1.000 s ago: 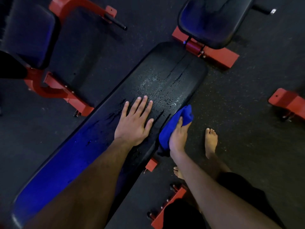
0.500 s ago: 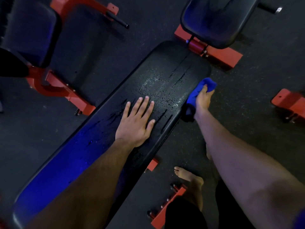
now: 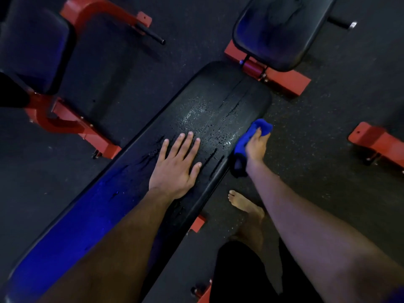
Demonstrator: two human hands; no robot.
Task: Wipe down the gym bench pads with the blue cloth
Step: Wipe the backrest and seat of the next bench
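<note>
A long black bench pad (image 3: 220, 101) runs diagonally from lower left to upper right, wet with droplets and streaks near its far end. My left hand (image 3: 175, 167) lies flat on the pad, fingers spread, holding nothing. My right hand (image 3: 255, 147) grips the bunched blue cloth (image 3: 251, 136) against the pad's right side edge, near the far end. Part of the cloth hangs dark below my wrist.
A second black pad (image 3: 282, 31) on a red frame (image 3: 282, 79) stands beyond the bench's far end. A dark seat (image 3: 32, 49) with a red frame (image 3: 72, 125) is at the left, and a red foot (image 3: 376, 141) at the right. My bare foot (image 3: 244, 204) rests on the dark floor beside the bench.
My right hand slid the cloth along the pad's right edge toward the far end, then settled there. My left hand stayed flat on the pad. My feet shifted.
</note>
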